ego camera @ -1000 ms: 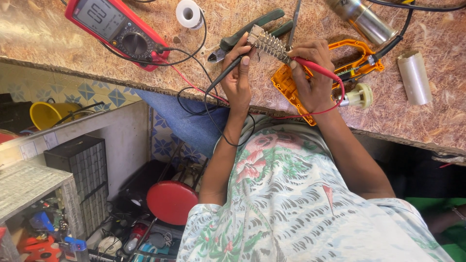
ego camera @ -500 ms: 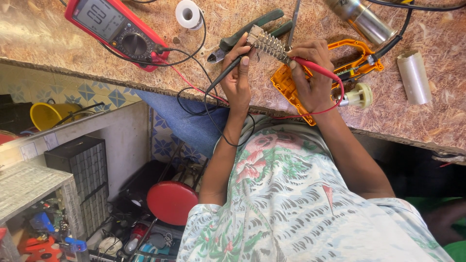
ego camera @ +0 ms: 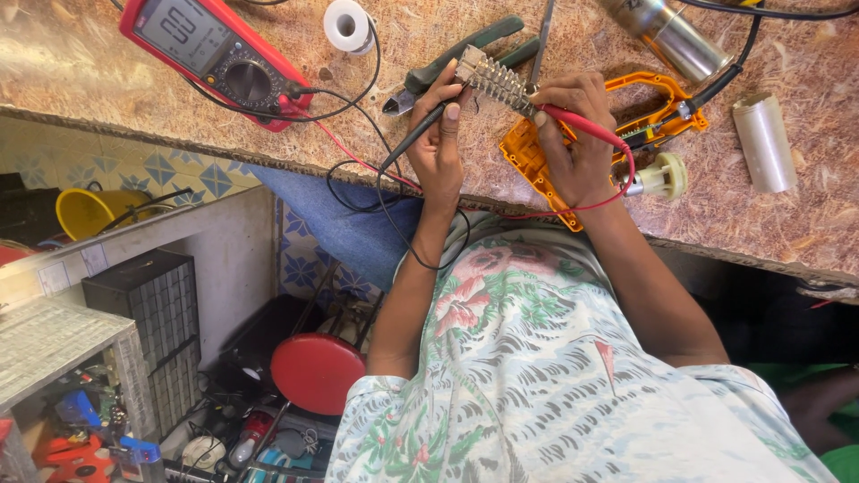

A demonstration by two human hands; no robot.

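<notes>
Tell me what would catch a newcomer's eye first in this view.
At the middle of the speckled workbench, the left hand presses a black probe and the right hand a red probe to a small finned metal part held between them. A red multimeter with a grey screen lies at the upper left, and an opened orange plastic tool casing sits just right of the hands.

The worktop (ego camera: 805, 224) looks like rough, speckled chipboard with a dull sheen. The multimeter (ego camera: 215, 54) and orange housing (ego camera: 537, 152) are smooth plastic. The cylinder (ego camera: 676, 40) is glossy metal; the shirt (ego camera: 537, 385) is patterned cloth.
</notes>
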